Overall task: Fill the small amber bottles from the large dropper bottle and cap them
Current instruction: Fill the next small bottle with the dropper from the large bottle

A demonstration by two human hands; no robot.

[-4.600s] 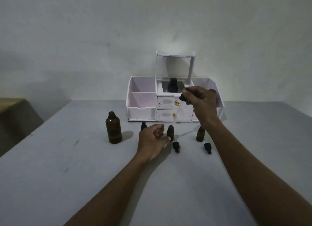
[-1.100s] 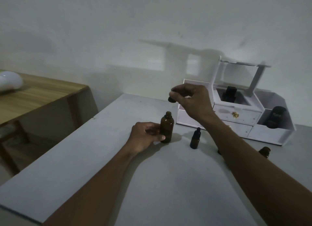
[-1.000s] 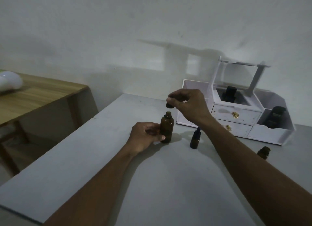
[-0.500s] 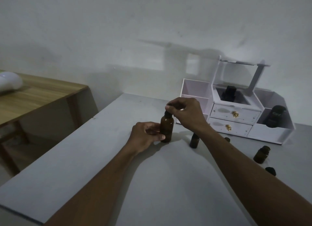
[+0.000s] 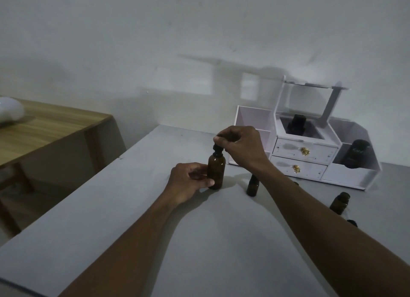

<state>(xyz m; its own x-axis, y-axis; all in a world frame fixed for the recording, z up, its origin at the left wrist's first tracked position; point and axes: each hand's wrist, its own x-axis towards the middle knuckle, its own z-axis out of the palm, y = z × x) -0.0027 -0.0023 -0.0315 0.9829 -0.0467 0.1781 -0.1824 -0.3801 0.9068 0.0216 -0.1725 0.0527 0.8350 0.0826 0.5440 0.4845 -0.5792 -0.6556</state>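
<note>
Now, with the left hand wrapped around the big brown bottle standing on the grey surface, and the right hand pinching the black dropper top on its neck: hold the bottle still, keep the top straight, turn gently until snug, then go to the small bottle just beside it

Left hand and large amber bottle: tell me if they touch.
Touching. The head view shows the left hand wrapped around the large amber bottle, its thumb pressed against the glass low on the body, steadying it on the table.
</note>
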